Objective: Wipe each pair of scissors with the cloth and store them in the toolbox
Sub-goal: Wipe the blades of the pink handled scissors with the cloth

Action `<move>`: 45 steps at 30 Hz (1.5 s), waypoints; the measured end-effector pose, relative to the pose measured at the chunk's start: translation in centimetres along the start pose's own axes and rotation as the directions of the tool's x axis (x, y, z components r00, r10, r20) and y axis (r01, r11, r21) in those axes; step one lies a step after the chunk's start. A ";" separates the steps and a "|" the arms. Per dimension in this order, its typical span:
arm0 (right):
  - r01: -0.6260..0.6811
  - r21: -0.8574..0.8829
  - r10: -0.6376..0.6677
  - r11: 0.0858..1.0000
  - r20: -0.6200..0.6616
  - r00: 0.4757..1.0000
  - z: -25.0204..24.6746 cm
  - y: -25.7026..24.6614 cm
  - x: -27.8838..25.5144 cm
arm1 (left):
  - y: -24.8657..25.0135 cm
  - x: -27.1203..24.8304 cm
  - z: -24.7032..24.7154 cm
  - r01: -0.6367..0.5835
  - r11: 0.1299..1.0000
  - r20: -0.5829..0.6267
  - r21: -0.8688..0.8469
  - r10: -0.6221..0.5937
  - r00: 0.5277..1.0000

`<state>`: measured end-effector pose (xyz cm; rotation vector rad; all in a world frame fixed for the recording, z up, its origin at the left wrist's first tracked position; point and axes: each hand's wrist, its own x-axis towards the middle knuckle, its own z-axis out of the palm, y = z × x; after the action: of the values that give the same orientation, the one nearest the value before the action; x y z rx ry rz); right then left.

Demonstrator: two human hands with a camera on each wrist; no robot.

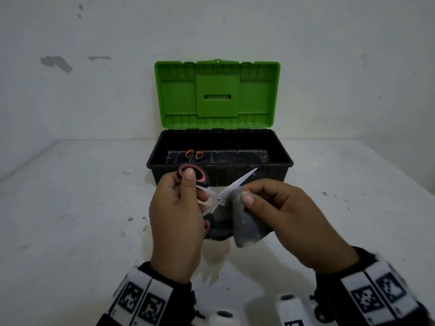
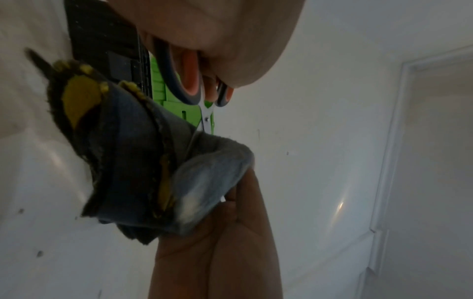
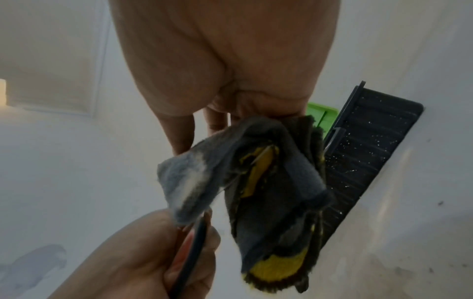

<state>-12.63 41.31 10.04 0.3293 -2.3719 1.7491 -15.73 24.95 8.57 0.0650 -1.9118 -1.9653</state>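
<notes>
1. Scissors [image 1: 219, 196] with black handles lined in pink are sitting in our left hand [image 1: 175, 222], blades spread wide, our fingers curling through and around the loops.
2. We are pinching a soft, fuzzy grey cloth [image 1: 247, 222] between thumb and forefinger of our right hand [image 1: 294, 222], folding it over one smooth, pointed metal blade just past the pivot.
3. We are seeing, from the wrist views, yellow patches and a dark fringed edge on the cloth's underside [image 3: 276, 267].
4. We are holding all this above the white table [image 1: 70, 208], just in front of the toolbox [image 1: 220, 172], a black ribbed plastic tub with its green lid [image 1: 217, 92] standing open against the wall.
5. We are looking at a second pair of scissors [image 1: 194, 155], orange-handled, lying on the floor of the toolbox toward its left side; its blades are too dark to make out.
6. We are losing the lower handle loop and the second blade behind our left palm and the hanging cloth.
7. We are wearing black wrist straps with white coded tags [image 1: 138, 300], partly cut off at the bottom edge.
</notes>
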 end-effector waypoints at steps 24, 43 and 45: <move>-0.038 -0.276 0.052 0.960 0.042 0.998 2.0 -0.3 0.8 | -1.0 -0.5 0.2 -0.060 0.997 -0.075 -0.038 0.057 0.996; -0.053 -0.425 0.083 0.903 0.051 0.995 -4.3 -1.3 -1.8 | -0.1 -3.2 4.0 0.010 0.998 0.022 -0.062 -0.009 1.000; -0.059 -0.423 0.089 0.904 0.053 0.995 -5.0 -1.3 -2.0 | -0.1 -3.3 4.4 0.016 0.997 0.016 -0.070 -0.015 1.000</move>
<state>-10.32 45.83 12.13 0.2405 -2.7588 1.2131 -14.02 30.12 7.98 0.0452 -1.8553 -2.0473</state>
